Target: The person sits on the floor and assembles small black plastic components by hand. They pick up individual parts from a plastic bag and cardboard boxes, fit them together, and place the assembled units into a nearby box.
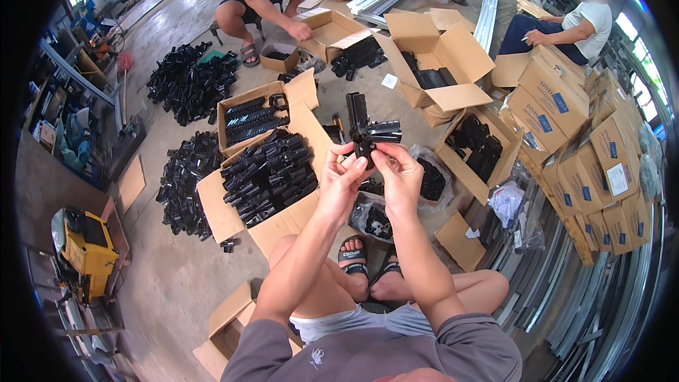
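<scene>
A black angled fitting with two arms [358, 110], one upright and one reaching to the right, is held up in front of me. My left hand [341, 175] pinches its lower end with thumb and fingers. From the other side, my right hand [397, 173] grips the same lower end, fingertips close to the left ones. The exact joint between the fingers is partly covered. Left of my hands stands an open carton [206, 206] packed with rows of black fittings [272, 178]. Below the hands is a plastic-lined box of small dark parts [370, 218].
Loose black parts lie in piles [187, 85] on the floor at left. Open cartons [460, 99] stand ahead and right. Stacked cartons [555, 99] and metal profiles [566, 297] line the right. A yellow machine [92, 258] is at left. Several people sit working beyond.
</scene>
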`<state>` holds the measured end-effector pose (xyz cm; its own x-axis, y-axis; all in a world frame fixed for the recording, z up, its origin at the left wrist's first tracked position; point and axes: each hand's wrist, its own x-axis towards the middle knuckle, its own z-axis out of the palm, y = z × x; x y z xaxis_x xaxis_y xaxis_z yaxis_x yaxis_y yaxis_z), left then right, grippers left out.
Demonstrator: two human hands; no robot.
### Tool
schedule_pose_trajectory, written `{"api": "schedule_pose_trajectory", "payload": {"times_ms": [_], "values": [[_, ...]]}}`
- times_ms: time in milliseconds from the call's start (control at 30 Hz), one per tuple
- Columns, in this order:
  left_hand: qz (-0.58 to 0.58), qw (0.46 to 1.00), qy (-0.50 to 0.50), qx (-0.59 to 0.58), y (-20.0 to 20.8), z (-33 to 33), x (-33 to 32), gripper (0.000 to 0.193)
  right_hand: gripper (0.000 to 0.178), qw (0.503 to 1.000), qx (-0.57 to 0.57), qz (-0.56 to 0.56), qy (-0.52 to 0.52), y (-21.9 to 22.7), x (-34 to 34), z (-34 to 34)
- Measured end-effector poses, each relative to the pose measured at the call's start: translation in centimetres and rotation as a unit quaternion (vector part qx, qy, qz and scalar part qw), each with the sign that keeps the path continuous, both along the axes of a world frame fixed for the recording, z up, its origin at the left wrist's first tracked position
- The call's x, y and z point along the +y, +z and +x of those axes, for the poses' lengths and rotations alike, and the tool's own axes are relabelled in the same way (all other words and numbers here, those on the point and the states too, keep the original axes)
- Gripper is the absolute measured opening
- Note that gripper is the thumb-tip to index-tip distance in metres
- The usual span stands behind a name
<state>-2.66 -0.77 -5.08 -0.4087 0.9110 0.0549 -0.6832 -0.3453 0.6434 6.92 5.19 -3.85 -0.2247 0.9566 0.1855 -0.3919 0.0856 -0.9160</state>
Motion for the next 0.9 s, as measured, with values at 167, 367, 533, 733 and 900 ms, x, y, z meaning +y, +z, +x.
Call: {"api": "schedule_pose_trajectory", "payload": {"times_ms": [167,367,533,733,900], "values": [[-0.001,1.0,-0.001,0.0,0.1,0.1,0.1,0.033,0.013,0.999,-0.008,0.027,-0.023,-0.9,0.4,-0.1],[-0.007,1.0,-0.002,0.008,0.0,0.3,0.1,0.033,0.014,0.989,-0.079,0.103,-0.075,-0.9,0.1,0.1],[-0.012,1.0,0.001,0.012,-0.1,0.3,0.1,0.033,0.013,0.991,-0.071,0.088,-0.071,-1.1,0.1,0.0],[-0.007,1.0,0.006,0.019,-0.2,0.3,0.2,0.032,0.012,0.998,-0.004,0.031,-0.055,-0.6,-0.2,-0.3],[-0.01,1.0,0.01,0.024,-0.2,0.4,0.3,0.032,0.011,0.996,-0.023,0.039,-0.082,-1.4,0.1,-0.6]]}}
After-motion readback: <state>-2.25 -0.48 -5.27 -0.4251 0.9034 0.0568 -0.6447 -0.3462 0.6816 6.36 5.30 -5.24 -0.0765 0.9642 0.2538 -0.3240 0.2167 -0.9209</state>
